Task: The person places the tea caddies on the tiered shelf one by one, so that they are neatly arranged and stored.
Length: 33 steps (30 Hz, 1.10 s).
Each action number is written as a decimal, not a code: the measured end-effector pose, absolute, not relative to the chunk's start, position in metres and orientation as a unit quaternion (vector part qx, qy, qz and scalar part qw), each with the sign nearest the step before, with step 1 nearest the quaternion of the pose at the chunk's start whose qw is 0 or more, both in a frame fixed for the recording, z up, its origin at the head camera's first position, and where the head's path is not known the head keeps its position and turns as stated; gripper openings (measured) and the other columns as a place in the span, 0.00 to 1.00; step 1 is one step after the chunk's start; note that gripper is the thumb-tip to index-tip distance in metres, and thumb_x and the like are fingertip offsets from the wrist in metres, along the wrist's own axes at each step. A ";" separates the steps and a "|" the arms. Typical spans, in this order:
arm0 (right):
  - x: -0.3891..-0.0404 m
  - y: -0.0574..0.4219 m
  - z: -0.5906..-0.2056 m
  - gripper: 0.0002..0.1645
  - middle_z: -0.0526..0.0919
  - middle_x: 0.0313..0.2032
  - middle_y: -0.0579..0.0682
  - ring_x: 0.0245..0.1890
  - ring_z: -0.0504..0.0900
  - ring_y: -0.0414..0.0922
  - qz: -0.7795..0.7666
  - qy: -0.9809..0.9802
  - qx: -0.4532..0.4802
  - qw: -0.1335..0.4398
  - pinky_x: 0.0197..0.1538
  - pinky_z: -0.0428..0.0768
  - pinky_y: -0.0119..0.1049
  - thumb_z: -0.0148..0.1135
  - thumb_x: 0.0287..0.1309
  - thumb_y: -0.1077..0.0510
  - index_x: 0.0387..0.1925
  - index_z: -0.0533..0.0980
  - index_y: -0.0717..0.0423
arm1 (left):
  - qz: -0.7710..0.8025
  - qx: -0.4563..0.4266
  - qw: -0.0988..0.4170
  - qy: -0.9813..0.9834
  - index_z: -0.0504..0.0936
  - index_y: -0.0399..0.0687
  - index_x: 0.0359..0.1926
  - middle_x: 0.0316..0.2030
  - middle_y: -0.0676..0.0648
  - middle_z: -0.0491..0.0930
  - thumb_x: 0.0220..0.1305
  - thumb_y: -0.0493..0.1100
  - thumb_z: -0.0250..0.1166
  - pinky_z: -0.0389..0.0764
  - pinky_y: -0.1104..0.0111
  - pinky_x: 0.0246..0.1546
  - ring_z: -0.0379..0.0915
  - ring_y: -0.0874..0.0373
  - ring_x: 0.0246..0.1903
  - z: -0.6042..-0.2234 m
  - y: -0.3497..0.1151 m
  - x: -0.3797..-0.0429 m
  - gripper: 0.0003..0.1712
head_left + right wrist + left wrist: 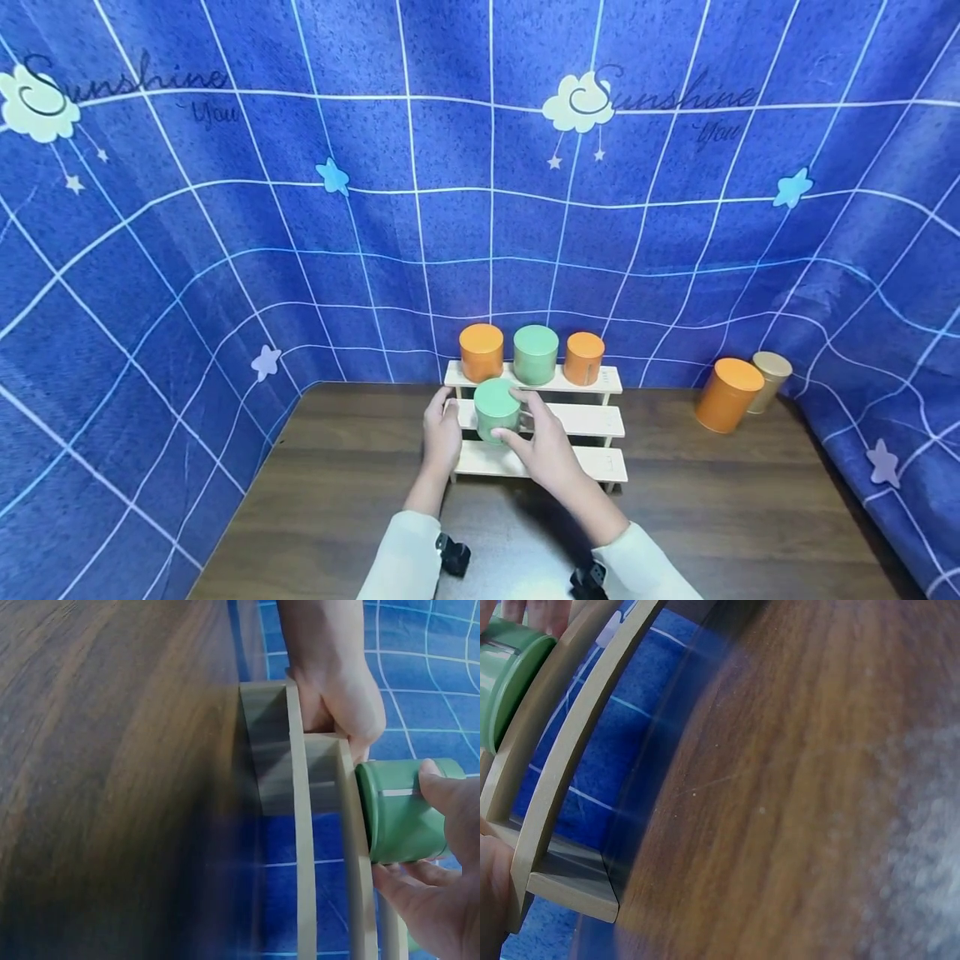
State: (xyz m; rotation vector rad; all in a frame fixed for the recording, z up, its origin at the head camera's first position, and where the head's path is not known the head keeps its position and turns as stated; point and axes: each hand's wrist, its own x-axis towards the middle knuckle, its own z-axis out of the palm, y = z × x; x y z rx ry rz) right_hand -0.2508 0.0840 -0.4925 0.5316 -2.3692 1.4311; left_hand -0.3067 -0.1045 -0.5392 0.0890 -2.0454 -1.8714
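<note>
A three-step pale wooden stand (pixel 585 421) stands on the table. With thumb and fingers, my right hand (pixel 551 450) pinches a green cylindrical can (pixel 497 410) at the middle step. In the right wrist view, the can's (pixel 405 814) base is at the step's edge and the right thumb (pixel 439 784) lies on its side. My left hand (pixel 441 433) holds the left end of the stand; in the right wrist view, part of that hand (pixel 341 705) is hidden behind the boards. The top step carries an orange can (pixel 482 353), another green can (pixel 536 355) and a smaller orange can (pixel 584 358).
On the right of the table (pixel 337 492) stand a tall orange can (pixel 727 396) and a gold-coloured can (pixel 771 382) behind it. A blue gridded curtain (pixel 450 225) surrounds the table's back and sides.
</note>
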 end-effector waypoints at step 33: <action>-0.261 0.066 -0.490 0.44 0.93 0.41 0.46 0.40 0.90 0.43 0.413 -0.887 0.066 0.194 0.43 0.86 0.43 0.88 0.35 0.35 0.56 0.84 0.45 | -0.675 0.044 0.178 -0.714 0.71 0.29 0.72 0.73 0.29 0.71 0.75 0.32 0.53 0.60 0.42 0.80 0.62 0.34 0.77 -0.533 -0.100 -0.304 0.27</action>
